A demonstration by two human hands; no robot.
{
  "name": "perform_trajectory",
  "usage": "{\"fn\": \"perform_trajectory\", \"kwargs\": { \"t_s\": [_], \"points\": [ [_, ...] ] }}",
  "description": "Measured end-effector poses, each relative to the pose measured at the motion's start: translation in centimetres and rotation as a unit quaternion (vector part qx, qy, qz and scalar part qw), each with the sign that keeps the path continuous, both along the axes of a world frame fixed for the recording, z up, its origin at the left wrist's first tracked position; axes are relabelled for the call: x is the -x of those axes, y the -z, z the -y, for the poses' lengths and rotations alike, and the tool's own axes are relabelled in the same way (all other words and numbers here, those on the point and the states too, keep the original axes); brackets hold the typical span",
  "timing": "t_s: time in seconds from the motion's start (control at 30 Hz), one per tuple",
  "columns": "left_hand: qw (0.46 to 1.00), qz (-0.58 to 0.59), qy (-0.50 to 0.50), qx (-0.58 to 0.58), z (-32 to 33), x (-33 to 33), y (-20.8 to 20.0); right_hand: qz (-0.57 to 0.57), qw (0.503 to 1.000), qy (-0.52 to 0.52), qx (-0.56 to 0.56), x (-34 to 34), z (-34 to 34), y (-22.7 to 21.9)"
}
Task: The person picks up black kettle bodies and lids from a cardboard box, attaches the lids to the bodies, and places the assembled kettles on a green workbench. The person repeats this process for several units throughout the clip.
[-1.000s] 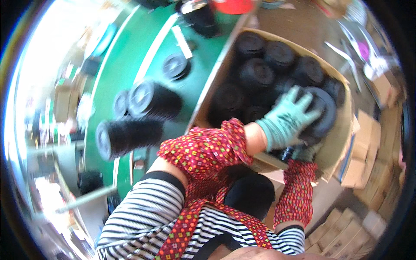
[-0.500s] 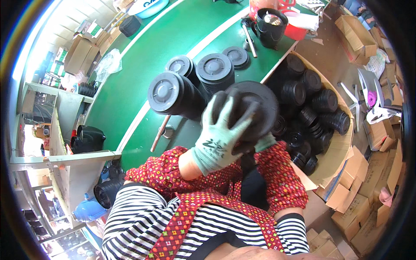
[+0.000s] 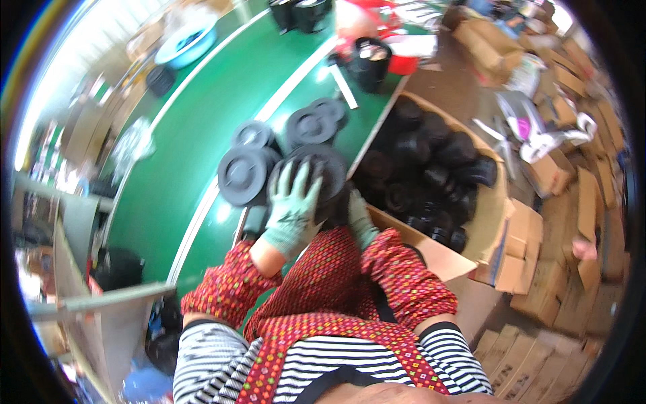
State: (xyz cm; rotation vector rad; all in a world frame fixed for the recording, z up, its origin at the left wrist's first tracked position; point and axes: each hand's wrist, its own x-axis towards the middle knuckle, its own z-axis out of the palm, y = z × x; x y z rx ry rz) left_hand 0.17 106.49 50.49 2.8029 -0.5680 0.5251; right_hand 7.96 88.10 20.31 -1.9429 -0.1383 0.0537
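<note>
My gloved left hand (image 3: 292,210) lies with its fingers spread over the left side of a stack of black round plastic discs (image 3: 326,168). At the stack's right side, my gloved right hand (image 3: 361,219) grips its edge; some of those fingers are hidden. Against the held stack on the left stands another stack of the same ridged discs (image 3: 242,176). Behind these, further black disc stacks (image 3: 311,126) and a smaller-topped one (image 3: 253,134) rest on the green table (image 3: 182,145).
On my right, an open cardboard box (image 3: 499,222) contains many black disc stacks (image 3: 410,149). A black mug-like container (image 3: 370,64) and red items stand at the table's far end. Flattened cartons (image 3: 538,363) lie on the floor at right, and a grey frame (image 3: 134,296) is at left.
The held stack has come down and left, beside the standing stacks. My right hand, mostly hidden behind it before, now shows at its right side. The whole view has shifted.
</note>
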Motion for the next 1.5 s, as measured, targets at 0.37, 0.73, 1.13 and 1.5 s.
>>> {"fn": "perform_trajectory", "kwargs": {
  "t_s": [0.37, 0.73, 1.13, 1.5],
  "points": [
    [0.998, 0.010, 0.003, 0.059, -1.0, 2.1, -2.0, -0.350, 0.848, 0.103, -0.385, 0.3, 0.6, -5.8],
    [0.979, 0.043, -0.162, 0.118, -8.5, 5.0, 2.0, -0.254, 0.907, 0.125, -0.310, 18.0, 5.7, -18.4],
    [0.980, 0.050, -0.108, 0.157, -10.4, 2.2, 0.4, -0.240, 0.931, 0.122, -0.246, 20.6, 6.4, -15.5],
    [0.719, 0.149, -0.633, 0.246, -40.0, 8.5, 4.5, -0.221, 0.960, 0.088, -0.145, 18.9, 6.0, -17.3]
  ]
}}
